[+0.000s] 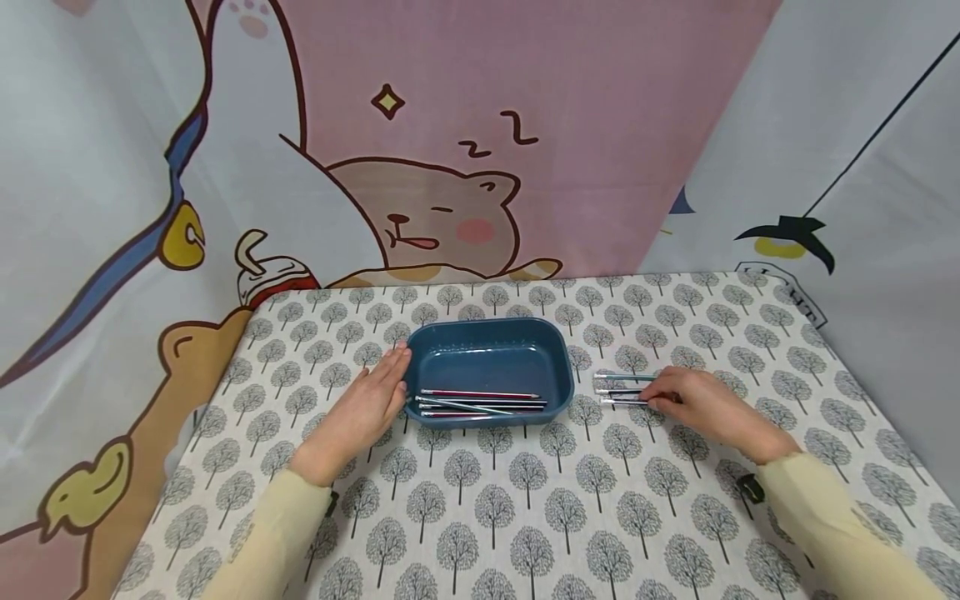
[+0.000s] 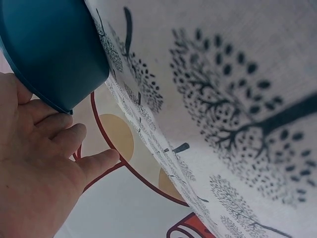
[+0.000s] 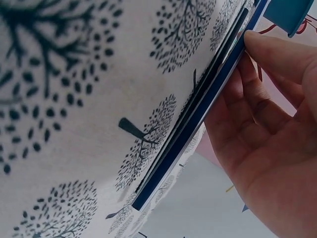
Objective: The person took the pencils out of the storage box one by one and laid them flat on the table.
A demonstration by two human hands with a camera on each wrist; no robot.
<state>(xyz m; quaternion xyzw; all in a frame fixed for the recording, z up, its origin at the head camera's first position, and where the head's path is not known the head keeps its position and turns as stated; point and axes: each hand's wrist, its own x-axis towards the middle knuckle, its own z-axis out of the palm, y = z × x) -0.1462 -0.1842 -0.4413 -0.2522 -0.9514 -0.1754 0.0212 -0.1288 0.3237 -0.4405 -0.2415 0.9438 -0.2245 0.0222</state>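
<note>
A blue rectangular tray (image 1: 487, 333) stands on the tablecloth, with several pencils (image 1: 480, 394) lying along its near side, some red and some dark. My left hand (image 1: 367, 404) rests against the tray's left end, fingertips at the rim; the left wrist view shows them touching the tray's outer wall (image 2: 59, 54). Right of the tray, three pencils lie side by side: a green one (image 1: 626, 378), a dark one (image 1: 621, 391) and a blue one (image 3: 183, 124) nearest me. Thumb and fingers of my right hand (image 1: 693, 404) pinch the blue pencil, covering part of it.
The table is covered by a white cloth (image 1: 525, 517) printed with grey trees. Behind it and along both sides hang cartoon-printed curtains (image 1: 585, 100), meeting the table's back edge.
</note>
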